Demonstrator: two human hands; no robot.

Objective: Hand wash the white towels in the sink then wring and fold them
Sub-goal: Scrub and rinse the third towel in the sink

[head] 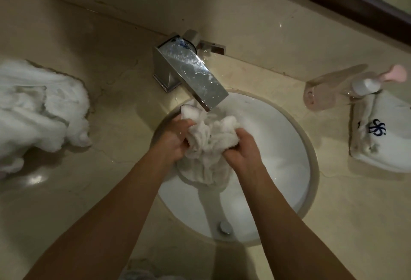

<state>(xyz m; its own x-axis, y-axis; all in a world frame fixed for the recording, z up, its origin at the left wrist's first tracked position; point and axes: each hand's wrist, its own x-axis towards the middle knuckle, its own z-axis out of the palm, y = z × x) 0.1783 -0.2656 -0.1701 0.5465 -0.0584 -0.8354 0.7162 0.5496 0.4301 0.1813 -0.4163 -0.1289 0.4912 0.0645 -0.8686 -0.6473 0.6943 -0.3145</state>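
Forearms, mine, entering from six o'clock. Left hand and right hand: both curled tight, gripping one bunched white towel held over the sink under the faucet. Nine o'clock: towel heap on the beige stone worktop, state unclear. Three o'clock: pump bottle, folded logo cloth. I judge washing midway; wringing, folding remain. Dim bathroom; dark frame at one o'clock.

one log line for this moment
stage: washing | hands: left hand, right hand both grip towel | where: sink, under faucet
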